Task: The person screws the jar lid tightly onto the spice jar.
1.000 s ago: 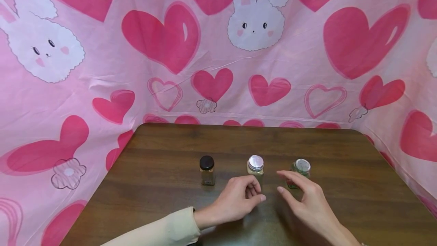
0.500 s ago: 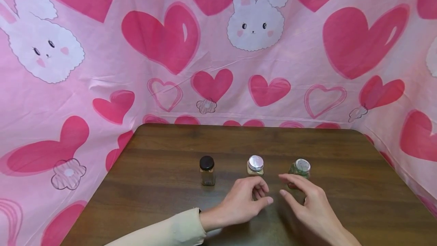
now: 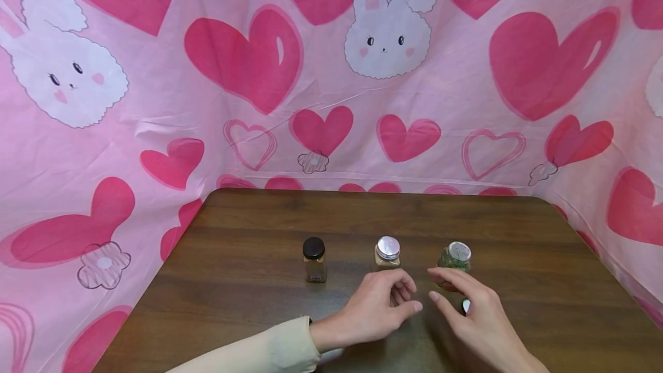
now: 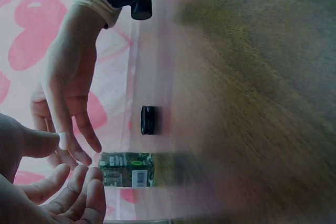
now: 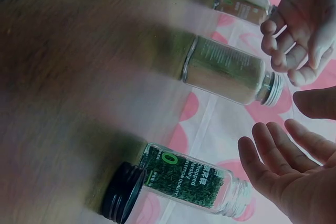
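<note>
My left hand [image 3: 370, 307] hovers in front of the middle jar, fingers loosely bent and holding nothing. To its right, my right hand [image 3: 476, 309] is apart from it, thumb and fingers spread, also holding nothing. Just past the right hand stands a clear jar of chopped parsley [image 5: 184, 177], partly hidden by it in the head view. That jar's threaded neck is bare in the right wrist view, and a black lid [image 5: 123, 192] lies on the table beside it. A silver-topped jar of pale brown powder [image 5: 226, 70] stands upright in the middle.
A black-capped spice jar [image 3: 314, 259] stands upright on the left. All three jars form a row across the brown wooden table [image 3: 248, 217]. Pink cloth [image 3: 331, 91] with hearts and rabbits surrounds the table at the back and sides.
Both hands have drifted slightly right and nearer to me, the left one more. The black lid now shows in the gap of the right hand. The jars stay where they were.
</note>
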The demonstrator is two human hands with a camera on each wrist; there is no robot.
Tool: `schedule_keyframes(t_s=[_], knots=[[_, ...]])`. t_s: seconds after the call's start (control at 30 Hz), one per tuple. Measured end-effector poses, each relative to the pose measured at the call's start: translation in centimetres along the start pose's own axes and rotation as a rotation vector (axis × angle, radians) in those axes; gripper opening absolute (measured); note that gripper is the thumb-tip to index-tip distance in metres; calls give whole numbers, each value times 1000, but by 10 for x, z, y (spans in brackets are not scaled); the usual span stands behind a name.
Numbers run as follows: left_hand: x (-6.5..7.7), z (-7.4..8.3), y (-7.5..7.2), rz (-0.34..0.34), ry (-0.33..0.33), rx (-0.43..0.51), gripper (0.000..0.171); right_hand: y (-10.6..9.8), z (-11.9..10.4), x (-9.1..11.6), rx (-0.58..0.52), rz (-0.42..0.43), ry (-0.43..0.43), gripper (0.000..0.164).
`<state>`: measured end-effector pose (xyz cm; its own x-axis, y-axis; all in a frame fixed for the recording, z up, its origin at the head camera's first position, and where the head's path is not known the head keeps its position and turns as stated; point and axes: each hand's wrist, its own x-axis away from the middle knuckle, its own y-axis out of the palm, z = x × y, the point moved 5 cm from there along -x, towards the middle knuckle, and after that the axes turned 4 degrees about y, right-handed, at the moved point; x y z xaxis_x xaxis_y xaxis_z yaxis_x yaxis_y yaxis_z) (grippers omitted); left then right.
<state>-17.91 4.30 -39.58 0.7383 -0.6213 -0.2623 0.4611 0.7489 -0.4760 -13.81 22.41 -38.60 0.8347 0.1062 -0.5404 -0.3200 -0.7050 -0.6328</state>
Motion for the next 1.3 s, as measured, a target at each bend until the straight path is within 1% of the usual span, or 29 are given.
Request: schedule_keyframes(t_s=[0.2, 0.3, 0.47, 0.63, 0.97, 1.13, 1.3], knots=[[-3, 2, 6, -1, 43, -37, 12, 0, 1, 2, 0, 3, 9, 51], [-5, 2, 7, 3, 51, -47, 13, 0, 1, 2, 0, 4, 25, 50], [-8, 2, 10, 9, 49, -51, 13, 0, 4, 2, -4, 9, 37, 50], [-11, 2, 12, 8, 46, -61, 13, -2, 5, 4, -4, 15, 27, 50], [-13, -3, 16, -22, 5, -14, 16, -5, 10, 7, 1, 29, 21, 50], [-12, -4, 18, -32, -6, -38, 21, -6, 11, 7, 7, 33, 15, 48], [-12, -3, 21, -33, -7, -69, 23, -7, 14, 8, 12, 19, 39, 46]])
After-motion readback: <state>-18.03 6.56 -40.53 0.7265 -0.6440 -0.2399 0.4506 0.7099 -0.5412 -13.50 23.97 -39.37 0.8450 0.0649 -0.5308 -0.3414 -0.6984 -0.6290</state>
